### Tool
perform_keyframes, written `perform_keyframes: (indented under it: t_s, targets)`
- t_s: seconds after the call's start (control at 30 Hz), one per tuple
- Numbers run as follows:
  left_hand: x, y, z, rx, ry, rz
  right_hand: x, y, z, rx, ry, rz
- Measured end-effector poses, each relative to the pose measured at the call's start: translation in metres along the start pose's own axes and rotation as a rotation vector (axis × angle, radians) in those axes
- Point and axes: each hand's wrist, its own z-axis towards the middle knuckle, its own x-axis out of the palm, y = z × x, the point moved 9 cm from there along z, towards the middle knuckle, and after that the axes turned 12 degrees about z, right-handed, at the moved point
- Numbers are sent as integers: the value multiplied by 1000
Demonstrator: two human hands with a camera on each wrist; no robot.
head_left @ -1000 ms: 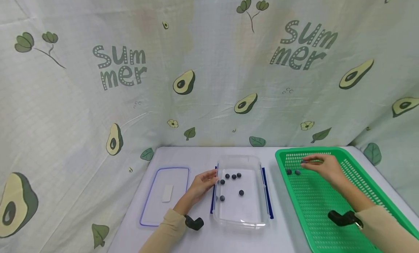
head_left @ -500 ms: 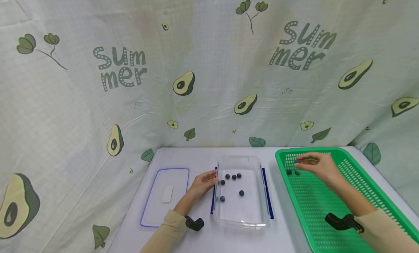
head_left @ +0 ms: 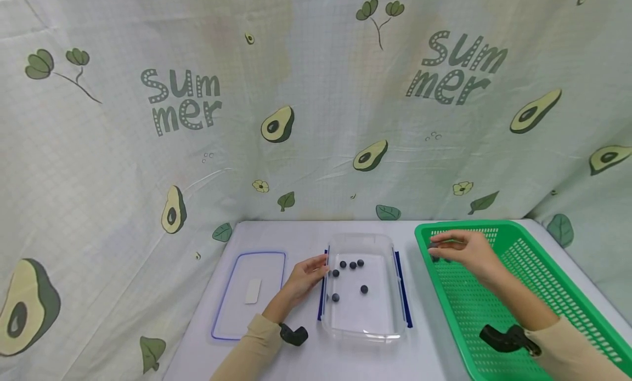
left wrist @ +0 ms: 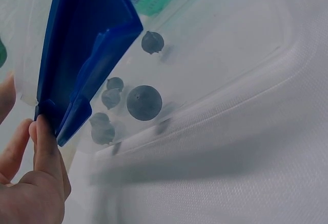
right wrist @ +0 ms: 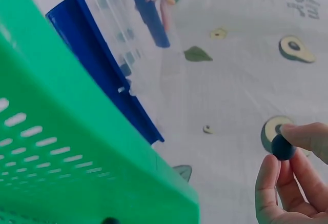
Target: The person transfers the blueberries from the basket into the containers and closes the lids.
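Observation:
A clear plastic container (head_left: 367,326) with blue side latches (left wrist: 84,44) stands mid-table, several blueberries (head_left: 364,289) loose on its floor. At its left side my left hand (head_left: 302,282) holds on by the wall and latch, with thumb and fingertips at the latch's end in the left wrist view. My right hand (head_left: 466,252) is over the far left corner of the green basket (head_left: 446,310). It pinches one blueberry (right wrist: 283,147) between thumb and fingers. Other blueberries (head_left: 435,258) in the basket are partly hidden below that hand.
A clear lid (head_left: 232,301) with a blue rim lies flat left of the container. It has a white rectangular patch (head_left: 253,291). Behind the table hangs a printed cloth (head_left: 316,123). The basket's raised rim (head_left: 423,244) stands between my right hand and the container.
My right hand has moved left across the basket's far end toward its left rim, carrying the pinched blueberry. My left hand and the container stay put.

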Motion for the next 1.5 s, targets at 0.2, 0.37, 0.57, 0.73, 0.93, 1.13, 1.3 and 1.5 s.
perform_keyframes:
  t_s: [0.2, 0.37, 0.57, 0.73, 0.93, 1.13, 1.3, 1.5]
  targets:
    - [1, -1, 1, 10, 3, -12, 15, 1, 0, 19, 29, 35]
    - [1, -1, 2, 4, 1, -27, 25, 1, 0, 32, 43, 74]
    - [2, -1, 3, 5, 10, -25, 36, 4, 1, 27, 64, 110]
    - [2, 0, 2, 1, 4, -26, 48, 6, 5, 33, 86, 114]
    - [0, -2, 1, 4, -6, -13, 63, 10, 10, 34, 109, 126]
    - [-1, -1, 1, -1, -3, -4, 78, 13, 14, 38, 118, 120]
    - [-2, 1, 0, -13, -11, -4, 89, 10, 18, 46, 127, 95]
    - [-3, 2, 1, -2, -16, 1, 98, 0, 22, 54, 133, 110]
